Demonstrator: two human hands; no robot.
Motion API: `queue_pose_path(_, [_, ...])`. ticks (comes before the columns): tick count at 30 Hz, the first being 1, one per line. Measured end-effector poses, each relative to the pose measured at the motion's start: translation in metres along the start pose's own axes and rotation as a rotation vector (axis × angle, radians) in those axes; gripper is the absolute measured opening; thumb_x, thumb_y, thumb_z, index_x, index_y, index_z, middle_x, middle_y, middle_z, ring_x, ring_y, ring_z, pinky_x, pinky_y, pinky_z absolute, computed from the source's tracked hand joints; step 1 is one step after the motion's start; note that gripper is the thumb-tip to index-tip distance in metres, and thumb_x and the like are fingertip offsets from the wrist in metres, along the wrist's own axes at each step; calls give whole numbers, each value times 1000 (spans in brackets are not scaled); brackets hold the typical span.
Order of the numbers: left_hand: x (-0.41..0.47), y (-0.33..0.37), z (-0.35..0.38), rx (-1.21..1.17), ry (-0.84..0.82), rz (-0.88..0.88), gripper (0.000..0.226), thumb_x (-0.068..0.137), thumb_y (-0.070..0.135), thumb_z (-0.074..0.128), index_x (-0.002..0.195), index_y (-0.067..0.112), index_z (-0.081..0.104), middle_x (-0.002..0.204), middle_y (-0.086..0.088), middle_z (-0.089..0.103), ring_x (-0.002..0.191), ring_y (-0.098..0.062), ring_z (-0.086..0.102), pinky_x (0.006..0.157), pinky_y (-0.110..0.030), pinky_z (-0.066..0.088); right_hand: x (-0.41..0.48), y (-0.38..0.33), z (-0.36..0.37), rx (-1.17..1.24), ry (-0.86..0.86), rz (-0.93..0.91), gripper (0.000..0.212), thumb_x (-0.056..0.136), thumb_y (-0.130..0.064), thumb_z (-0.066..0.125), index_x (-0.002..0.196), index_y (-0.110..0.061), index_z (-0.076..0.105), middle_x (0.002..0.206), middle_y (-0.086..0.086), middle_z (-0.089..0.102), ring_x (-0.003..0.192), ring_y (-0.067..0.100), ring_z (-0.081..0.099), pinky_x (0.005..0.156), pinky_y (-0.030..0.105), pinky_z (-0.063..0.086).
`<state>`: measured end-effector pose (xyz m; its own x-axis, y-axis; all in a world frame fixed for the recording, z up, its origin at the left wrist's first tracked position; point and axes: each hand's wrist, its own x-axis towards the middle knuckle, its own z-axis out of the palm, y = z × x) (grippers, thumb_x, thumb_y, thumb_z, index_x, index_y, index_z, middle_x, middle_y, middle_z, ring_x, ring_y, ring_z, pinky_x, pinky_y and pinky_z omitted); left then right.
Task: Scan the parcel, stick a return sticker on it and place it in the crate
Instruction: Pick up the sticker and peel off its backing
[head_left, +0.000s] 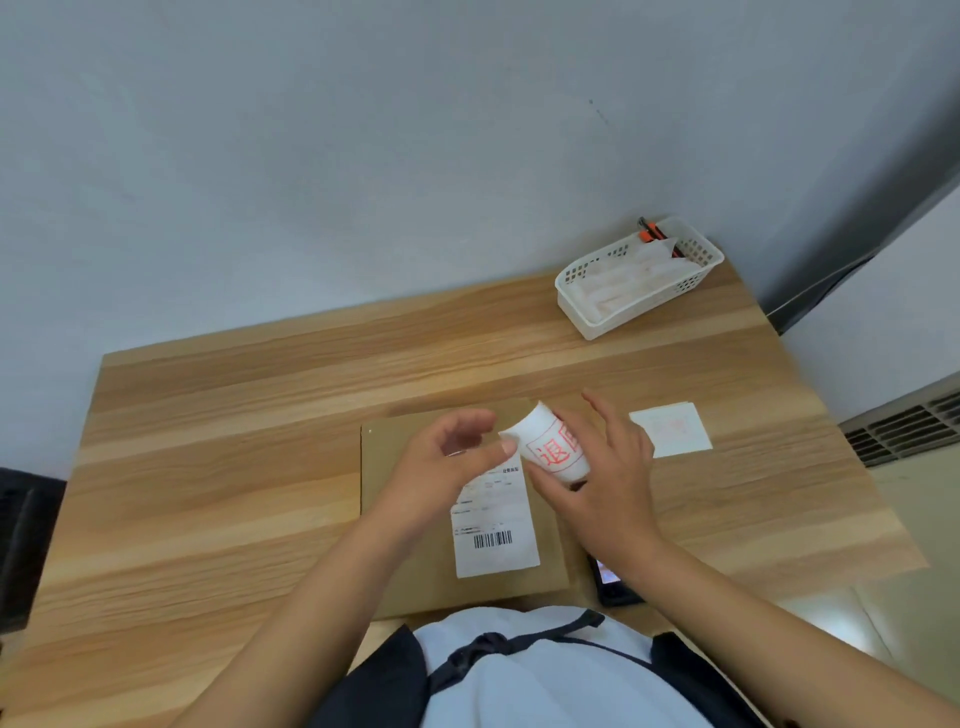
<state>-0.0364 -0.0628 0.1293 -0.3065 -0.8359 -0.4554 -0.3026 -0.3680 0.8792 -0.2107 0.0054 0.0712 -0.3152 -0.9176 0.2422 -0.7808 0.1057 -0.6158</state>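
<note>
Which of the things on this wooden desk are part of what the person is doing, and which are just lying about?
Part of the job:
- flat brown cardboard parcel with white barcode label
- curled white sticker with red characters, held in both hands: left, right
- black handheld device, perhaps the scanner

Lying about:
- white plastic basket holding orange-handled tools
- small white paper sheets

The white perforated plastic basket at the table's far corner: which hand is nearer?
Right. The right hand holds the red-printed return sticker over the cardboard parcel, below the basket. The left hand sits further left, pinching the sticker's edge.
</note>
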Motion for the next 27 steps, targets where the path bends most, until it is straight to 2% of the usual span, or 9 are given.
queue_pose_path(3, [-9,6,-8,-147,-42,46,19,81,11,77,97,4,71,89,-2,73,77,-8,67,67,-13,51,-4,-27,-2,-10,62,-88,60,72,-48,71,124,-18,65,139,14,56,123,29,54,98,57,40])
queue_pose_path(5, [-14,6,-16,-200,-56,84,7,81,6,76,83,7,69,78,0,71,68,-8,64,63,-13,50,-8,-40,-1,-11,65,-112,62,72,-47,74,126,-18,62,140,13,54,123,28,53,99,55,39])
queue_pose_path(8, [-21,5,-34,-264,-50,121,17,78,6,78,72,13,64,73,0,70,68,-11,64,67,-21,50,-11,-59,-5,22,11,-96,78,70,-53,74,136,-18,52,145,11,48,127,27,48,103,48,34])
queue_pose_path(10, [-26,3,-48,-357,-47,120,21,79,4,75,68,15,62,76,-7,71,72,-19,67,69,-28,53,-11,-72,-13,131,-98,22,92,69,-53,78,146,-22,40,149,4,43,135,20,40,108,42,30])
queue_pose_path(12, [-33,5,-62,-470,-40,105,26,84,-2,69,67,14,58,80,-14,71,75,-25,70,66,-31,57,-13,-83,-22,363,-201,226,95,68,-43,86,148,-30,38,144,-8,50,134,8,43,108,34,33])
queue_pose_path(15, [-45,8,-82,-576,-42,114,22,81,-4,66,71,13,56,81,-15,74,72,-25,72,56,-30,58,-14,-96,-34,696,-199,423,55,74,-26,85,125,-27,64,113,-7,74,115,7,64,96,29,45])
queue_pose_path(18, [-57,10,-97,-623,-66,134,16,73,1,68,75,11,56,83,-15,75,72,-25,74,50,-31,58,-15,-114,-44,942,-215,547,24,75,-16,78,99,-21,76,100,4,79,102,17,70,87,31,49])
queue_pose_path(22, [-69,9,-112,-607,-93,148,16,72,3,69,78,12,57,87,-18,77,74,-28,74,52,-34,60,-17,-142,-52,1072,-247,559,29,66,-18,83,93,-11,74,99,13,75,100,26,68,100,46,45])
queue_pose_path(27, [-77,7,-128,-565,-112,171,17,70,5,70,79,11,57,86,-18,77,73,-29,73,52,-34,59,-25,-168,-52,1106,-220,540,18,70,-14,76,86,-7,70,93,14,73,95,26,65,100,47,44])
